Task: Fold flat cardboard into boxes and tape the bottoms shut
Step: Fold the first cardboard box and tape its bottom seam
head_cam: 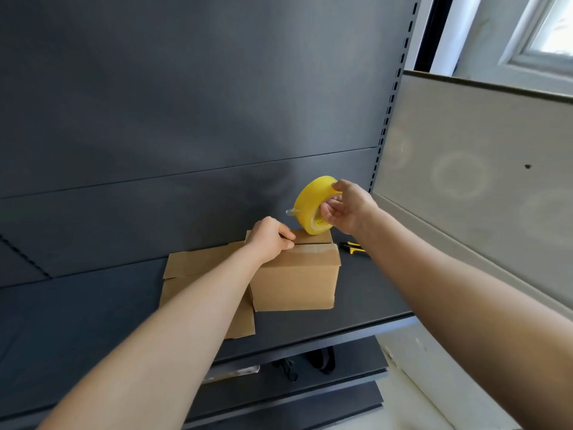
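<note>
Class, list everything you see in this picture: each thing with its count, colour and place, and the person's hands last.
box: one, brown, on the shelf, clear tape strip along its top
flat cardboard: brown, count unclear, on the shelf left of the box
tape roll: one, yellow, held above the box's far right corner
knife: one, yellow and black, on the shelf right of the box
shelf: one, dark grey, under all these
window: one, white frame, top right
left hand: fingers curled, on the box top
right hand: grips the tape roll
</note>
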The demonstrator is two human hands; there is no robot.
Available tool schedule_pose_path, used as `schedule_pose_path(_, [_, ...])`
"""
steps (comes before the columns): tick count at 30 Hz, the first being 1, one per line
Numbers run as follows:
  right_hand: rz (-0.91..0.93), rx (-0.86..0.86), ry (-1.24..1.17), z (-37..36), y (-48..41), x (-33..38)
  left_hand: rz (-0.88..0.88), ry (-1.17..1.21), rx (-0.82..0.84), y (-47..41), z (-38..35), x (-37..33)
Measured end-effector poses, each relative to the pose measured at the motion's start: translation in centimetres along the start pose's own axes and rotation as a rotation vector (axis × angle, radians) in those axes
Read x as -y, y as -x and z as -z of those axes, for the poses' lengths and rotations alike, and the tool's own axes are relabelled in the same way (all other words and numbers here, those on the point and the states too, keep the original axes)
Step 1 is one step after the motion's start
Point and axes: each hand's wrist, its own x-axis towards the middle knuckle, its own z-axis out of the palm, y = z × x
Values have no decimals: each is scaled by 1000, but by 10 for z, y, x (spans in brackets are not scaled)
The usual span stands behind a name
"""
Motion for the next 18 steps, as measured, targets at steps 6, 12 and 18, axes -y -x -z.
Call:
schedule_pose_path(6, [122, -117, 71, -15, 13, -17, -4, 110, 36, 2, 8, 12])
schedule_pose_path(12, [49, -177, -46, -23, 25, -16, 21, 90, -43, 0, 6, 25])
schedule_pose_path(18, [45, -200, -61, -26, 35, -28, -36, 112, -56, 2, 3, 26])
